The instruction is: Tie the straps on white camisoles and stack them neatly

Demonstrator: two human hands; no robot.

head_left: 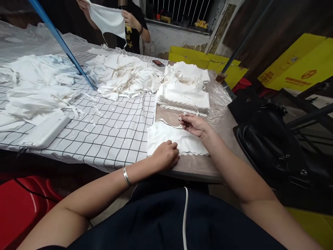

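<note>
A white camisole [161,133] with a scalloped hem lies flat at the table's near edge, in front of my body. My left hand [166,154] rests on its lower edge with the fingers curled closed; anything inside them is hidden. Above the camisole's upper right part, my right hand [194,125] is closed in a pinch on a narrow white strap [180,118], which shows at the fingertips. Just beyond lies a neat stack of folded white camisoles [184,95], its scalloped edges towards me.
Loose heaps of white garments [127,74] cover the table's middle and left, beside a white flat box [47,132]. A blue pole [62,43] rises there. Across the table a person [132,24] holds up a white garment. A black bag [273,139] sits right; yellow boxes [299,64] stand behind.
</note>
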